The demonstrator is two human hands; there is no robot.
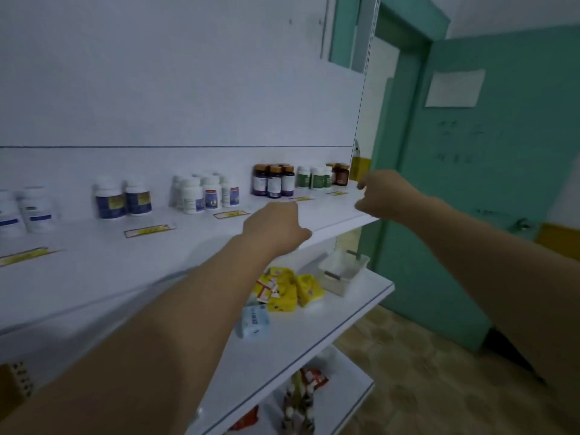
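Both arms reach out to a white upper shelf (329,211). My left hand (276,227) hovers at the shelf's front edge, fingers loosely curled, holding nothing. Near the shelf's right end, my right hand (381,194) has loosely curled fingers and is empty, a short way in front of the brown jars (340,174). Along the back stand dark purple bottles (274,182), green-labelled white bottles (314,178), white bottles with red-blue labels (207,193) and blue-labelled bottles (122,197).
Yellow price tags (230,214) lie along the shelf front. The shelf below holds yellow packets (282,290), a pale blue pack (254,321) and a clear plastic bin (343,271). A teal door (486,183) stands right; tiled floor (423,372) lies below.
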